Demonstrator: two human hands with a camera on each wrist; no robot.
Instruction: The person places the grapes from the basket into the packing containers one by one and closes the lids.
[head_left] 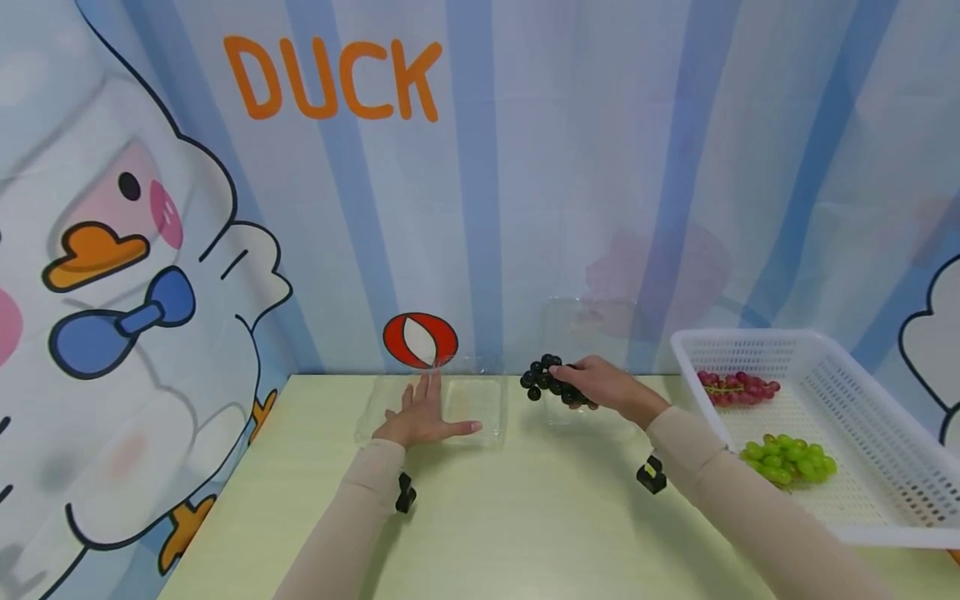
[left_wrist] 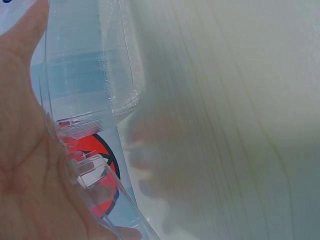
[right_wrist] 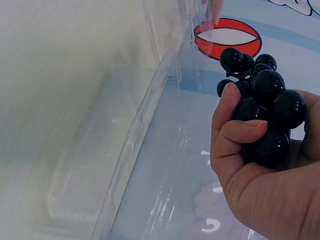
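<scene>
My right hand (head_left: 596, 385) grips a bunch of black grapes (head_left: 546, 371), its fingers curled round the berries in the right wrist view. The bunch is over a clear plastic box (right_wrist: 82, 185) whose see-through lid (head_left: 592, 321) stands up at the back, near the curtain. To the left, my left hand (head_left: 423, 417) lies with fingers spread and thumb out across another clear plastic box (head_left: 483, 404). In the left wrist view that box (left_wrist: 80, 65) is against the palm, with a clear hinged edge (left_wrist: 95, 170) showing below.
A white perforated basket (head_left: 885, 417) stands on the right of the pale table (head_left: 510, 533). Inside it lie red grapes (head_left: 738, 388) and green grapes (head_left: 787, 460). A striped blue curtain (head_left: 525, 183) with a duck print hangs right behind the table.
</scene>
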